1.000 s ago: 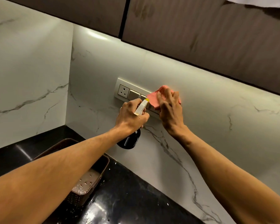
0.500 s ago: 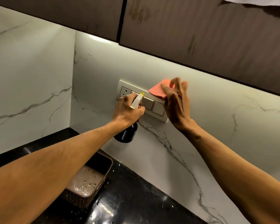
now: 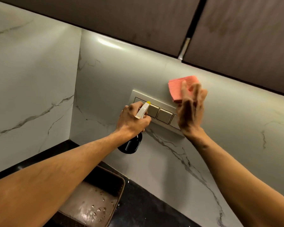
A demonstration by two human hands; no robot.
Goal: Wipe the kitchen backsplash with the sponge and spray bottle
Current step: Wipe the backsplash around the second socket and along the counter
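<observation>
the right hand (image 3: 191,110), fingers flat, presses the pink sponge (image 3: 180,86) to the marble backsplash (image 3: 121,71) just above the switch panel (image 3: 164,114), having slid up off the switches; the left hand (image 3: 133,119) grips the spray bottle (image 3: 130,145) beside it. wiping appears well underway.

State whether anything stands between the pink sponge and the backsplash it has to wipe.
Nothing visible: the right hand presses the sponge on the backsplash, just above the right end of the switch panel. That raised panel would meet a downward stroke. The left hand holds the spray bottle further left, apart from the sponge.
</observation>
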